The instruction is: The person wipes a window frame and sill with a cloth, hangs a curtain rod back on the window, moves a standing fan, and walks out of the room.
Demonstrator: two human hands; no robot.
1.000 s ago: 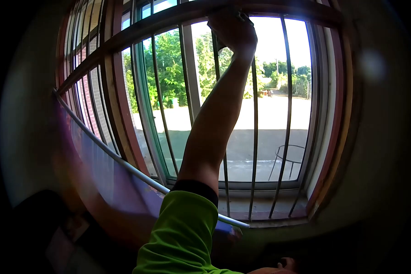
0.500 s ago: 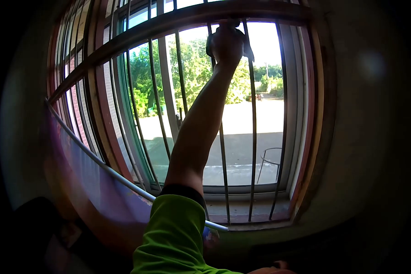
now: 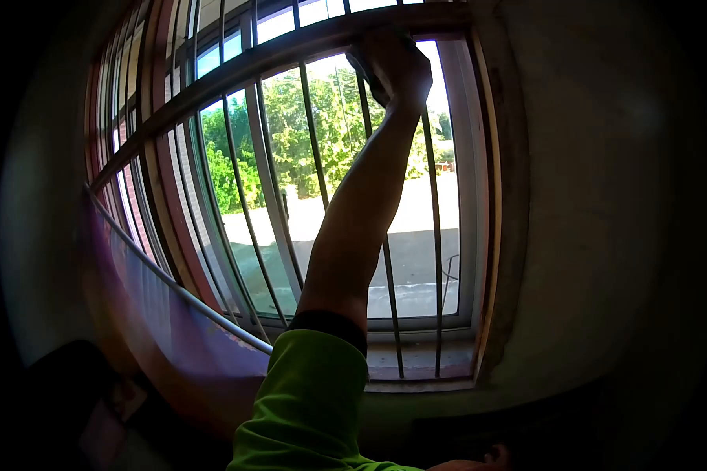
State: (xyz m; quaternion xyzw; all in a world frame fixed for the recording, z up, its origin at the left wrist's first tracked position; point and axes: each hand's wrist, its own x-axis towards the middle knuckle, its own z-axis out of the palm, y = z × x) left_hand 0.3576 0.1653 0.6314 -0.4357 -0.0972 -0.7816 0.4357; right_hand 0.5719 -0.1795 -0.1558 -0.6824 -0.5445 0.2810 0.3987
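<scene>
Nearest me is a bright green sleeve, its knit creased into soft folds, ending in a snug black cuff. Beside it, at the lower edge, a scrap of skin is probably the right hand; too little shows to tell whether it is closed or what it touches.

From the cuff a bare left forearm stretches up to the left hand, which seems closed around a dark cloth, limp and matt, held up against the underside of a crossbar. The fingers themselves are lost in shadow. The contact is near the crossbar's right end. The wood looks equally dark along its length, so I cannot tell which stretches have been dealt with and which remain.

The crossbar is thick, reddish-brown and bowed by the wide lens. To the left, a smooth white rod slants down along the top of a sheer, purplish sheet. Slim, dark, round vertical bars stand before a flat grey window frame and a dull, flat sill.

Beyond the glass lie pale, sunlit ground and leafy green trees.
</scene>
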